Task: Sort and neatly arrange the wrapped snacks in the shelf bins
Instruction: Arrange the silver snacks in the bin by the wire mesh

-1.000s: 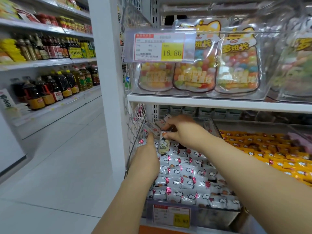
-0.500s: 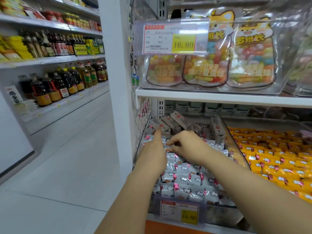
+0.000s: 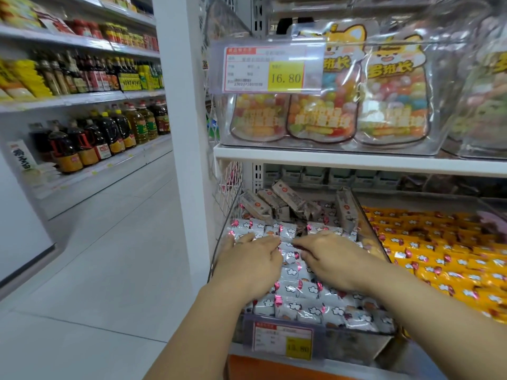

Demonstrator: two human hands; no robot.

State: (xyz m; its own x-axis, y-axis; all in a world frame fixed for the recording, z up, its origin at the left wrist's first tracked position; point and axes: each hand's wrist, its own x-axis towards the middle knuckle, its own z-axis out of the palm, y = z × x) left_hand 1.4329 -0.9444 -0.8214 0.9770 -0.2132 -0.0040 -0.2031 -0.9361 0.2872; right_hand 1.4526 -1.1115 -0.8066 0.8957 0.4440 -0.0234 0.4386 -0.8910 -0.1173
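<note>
Mostly white snacks fill the clear bin, brown packs behind.

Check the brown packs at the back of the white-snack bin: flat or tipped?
Tipped. The brown packs lean at slants behind the white snacks, which lie flat in rows.

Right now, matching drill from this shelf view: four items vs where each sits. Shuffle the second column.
Items
1. white snacks
2. orange snacks
3. candy bags
4. brown packs

Places
A. upper shelf
B. back of the left bin
C. right bin
D. front and middle of the left bin

Pairs: 1-D, 2-C, 3-A, 4-B
</note>
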